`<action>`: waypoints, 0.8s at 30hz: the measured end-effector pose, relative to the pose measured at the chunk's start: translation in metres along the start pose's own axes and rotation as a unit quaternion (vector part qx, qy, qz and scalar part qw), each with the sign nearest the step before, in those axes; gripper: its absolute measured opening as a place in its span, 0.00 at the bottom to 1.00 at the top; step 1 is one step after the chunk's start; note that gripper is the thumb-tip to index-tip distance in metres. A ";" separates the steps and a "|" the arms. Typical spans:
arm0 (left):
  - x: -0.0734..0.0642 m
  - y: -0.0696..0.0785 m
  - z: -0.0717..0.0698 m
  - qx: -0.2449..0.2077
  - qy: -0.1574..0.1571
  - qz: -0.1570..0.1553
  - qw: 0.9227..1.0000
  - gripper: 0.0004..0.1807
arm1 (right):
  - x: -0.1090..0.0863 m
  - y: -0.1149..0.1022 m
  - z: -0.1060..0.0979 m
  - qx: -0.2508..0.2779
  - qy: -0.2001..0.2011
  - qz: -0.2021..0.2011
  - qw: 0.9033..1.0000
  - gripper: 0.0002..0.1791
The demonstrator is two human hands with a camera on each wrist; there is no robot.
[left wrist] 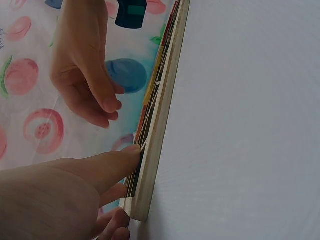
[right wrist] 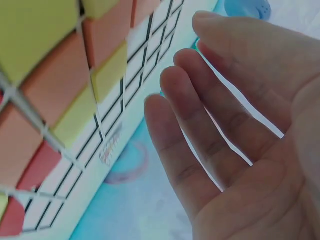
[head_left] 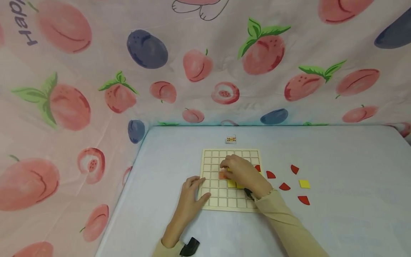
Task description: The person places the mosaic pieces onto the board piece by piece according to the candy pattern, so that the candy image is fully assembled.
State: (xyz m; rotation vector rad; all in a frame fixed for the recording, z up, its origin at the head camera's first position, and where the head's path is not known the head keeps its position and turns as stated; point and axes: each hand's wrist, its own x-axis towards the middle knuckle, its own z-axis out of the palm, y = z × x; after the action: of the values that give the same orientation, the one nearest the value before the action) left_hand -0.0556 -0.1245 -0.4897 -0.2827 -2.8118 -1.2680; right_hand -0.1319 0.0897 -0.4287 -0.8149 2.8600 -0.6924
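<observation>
A wooden grid board lies on the white table, with coloured tiles set in its squares. My left hand rests at the board's left edge, thumb and fingers spread; in the left wrist view its thumb touches the rim. Over the middle of the board is my right hand, partly covering the tiles. The right wrist view shows that hand with fingers loosely extended and nothing in them. An orange square tile and yellow tiles show beside it. A red quarter-circle piece sits in the grid.
Right of the board lie loose red quarter-circle pieces and one yellow square tile. A small patterned card is behind the board. A fruit-print cloth hangs at the back and left of the table.
</observation>
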 end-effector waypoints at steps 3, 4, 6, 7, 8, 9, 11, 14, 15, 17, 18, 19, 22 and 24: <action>0.001 -0.001 0.000 -0.001 -0.002 -0.003 1.000 0.28 | -0.005 0.003 -0.005 -0.008 0.010 -0.003 1.000 0.12; 0.001 -0.001 0.000 -0.002 -0.003 -0.005 1.000 0.28 | -0.007 0.004 -0.007 -0.009 0.013 -0.004 1.000 0.12; 0.001 -0.002 0.000 -0.003 -0.005 -0.006 1.000 0.28 | -0.011 0.006 -0.010 -0.011 0.020 -0.005 1.000 0.12; 0.001 -0.002 0.000 -0.004 -0.005 -0.007 1.000 0.28 | -0.013 0.008 -0.012 -0.014 0.024 -0.006 1.000 0.13; 0.001 -0.002 0.001 -0.004 -0.006 -0.008 1.000 0.28 | -0.014 0.009 -0.013 -0.014 0.027 -0.006 1.000 0.13; 0.001 -0.002 0.001 -0.005 -0.005 -0.009 1.000 0.28 | -0.016 0.010 -0.015 -0.015 0.029 -0.005 0.999 0.13; 0.000 -0.003 0.001 -0.006 -0.005 -0.009 1.000 0.29 | -0.019 0.012 -0.018 -0.016 0.033 -0.001 0.999 0.13; 0.000 -0.003 0.000 -0.007 -0.004 -0.008 1.000 0.29 | -0.024 0.015 -0.022 -0.014 0.037 0.006 0.999 0.13; -0.001 -0.003 0.000 -0.007 -0.003 -0.007 1.000 0.29 | -0.025 0.016 -0.024 -0.013 0.038 0.009 0.999 0.13; -0.001 -0.002 0.000 -0.009 -0.003 -0.006 1.000 0.29 | -0.028 0.019 -0.025 -0.015 0.040 0.012 0.999 0.13; -0.001 -0.002 0.000 -0.009 -0.003 -0.006 1.000 0.29 | -0.030 0.020 -0.026 -0.015 0.042 0.013 0.999 0.13; -0.001 -0.001 0.000 -0.010 -0.004 -0.006 1.000 0.29 | -0.031 0.022 -0.027 -0.016 0.043 0.014 0.999 0.12; 0.000 -0.001 -0.001 -0.011 -0.004 -0.006 1.000 0.28 | -0.036 0.029 -0.028 -0.021 0.047 0.016 0.999 0.11; 0.000 -0.001 -0.001 -0.012 -0.005 -0.007 1.000 0.28 | -0.040 0.033 -0.029 -0.022 0.047 0.017 0.998 0.11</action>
State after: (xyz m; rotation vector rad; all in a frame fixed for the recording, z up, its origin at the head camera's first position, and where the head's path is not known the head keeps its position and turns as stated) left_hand -0.0555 -0.1255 -0.4900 -0.2707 -2.8134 -1.3063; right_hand -0.1194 0.1467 -0.4193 -0.7555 2.9757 -0.6851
